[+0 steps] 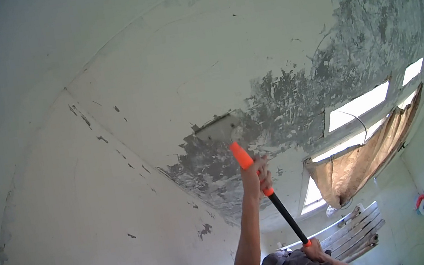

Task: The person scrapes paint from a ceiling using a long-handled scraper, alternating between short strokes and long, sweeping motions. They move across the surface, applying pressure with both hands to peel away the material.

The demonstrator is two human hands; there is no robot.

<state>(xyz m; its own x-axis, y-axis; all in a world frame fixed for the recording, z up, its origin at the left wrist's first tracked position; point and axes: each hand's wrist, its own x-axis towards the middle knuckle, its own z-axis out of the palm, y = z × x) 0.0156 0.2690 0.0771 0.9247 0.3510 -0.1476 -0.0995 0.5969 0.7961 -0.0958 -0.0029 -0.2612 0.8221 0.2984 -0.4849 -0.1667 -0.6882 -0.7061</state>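
A long-handled scraper (pixel 286 218) slants up across the view, with a black shaft and orange grip parts. Its wide metal blade (pixel 217 130) lies against the wall surface, at the edge of a grey patch (pixel 211 163) where the pale coating is gone. My left hand (pixel 258 176) is wrapped round the upper grip, just below the blade end. Lower down, near my body, my right hand (pixel 314 250) is closed round the shaft's lower end.
Bare grey areas (pixel 372 24) spread toward the upper right. Windows (pixel 358 106) and a hanging brown cloth (pixel 359 167) are on the right. Below them is a slatted wooden piece (pixel 355 232). A red and white item (pixel 422 204) hangs at the far right.
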